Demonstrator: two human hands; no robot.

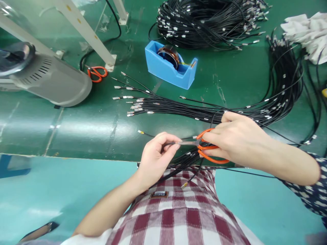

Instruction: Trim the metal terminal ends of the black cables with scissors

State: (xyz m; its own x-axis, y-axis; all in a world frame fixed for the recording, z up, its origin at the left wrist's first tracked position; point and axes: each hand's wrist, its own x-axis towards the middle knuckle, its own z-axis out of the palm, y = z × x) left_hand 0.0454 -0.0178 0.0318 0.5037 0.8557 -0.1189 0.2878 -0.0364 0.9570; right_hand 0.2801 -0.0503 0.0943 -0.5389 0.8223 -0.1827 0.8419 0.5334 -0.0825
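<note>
My right hand (224,136) grips orange-handled scissors (212,159), their blades pointing left toward my other hand. With thumb and forefinger pinched, my left hand (159,153) holds a thin black cable (168,144) at the blade tips. A yellow-tipped cable end (141,132) sticks out to the left beyond my left hand. Below the scissors, a bunch of black cables (182,161) lies over the table's front edge and onto my checked apron (184,207). Just behind both hands stretches a long bundle of black cables (176,107) with white labels and metal ends.
A blue tape dispenser (171,69) stands behind the bundle. Farther back lies a big coil of black cables (204,23). White cloth (306,32) is at the right. On the left are a grey machine (56,76), a second orange-handled pair of scissors (97,74) and white frame legs (87,32).
</note>
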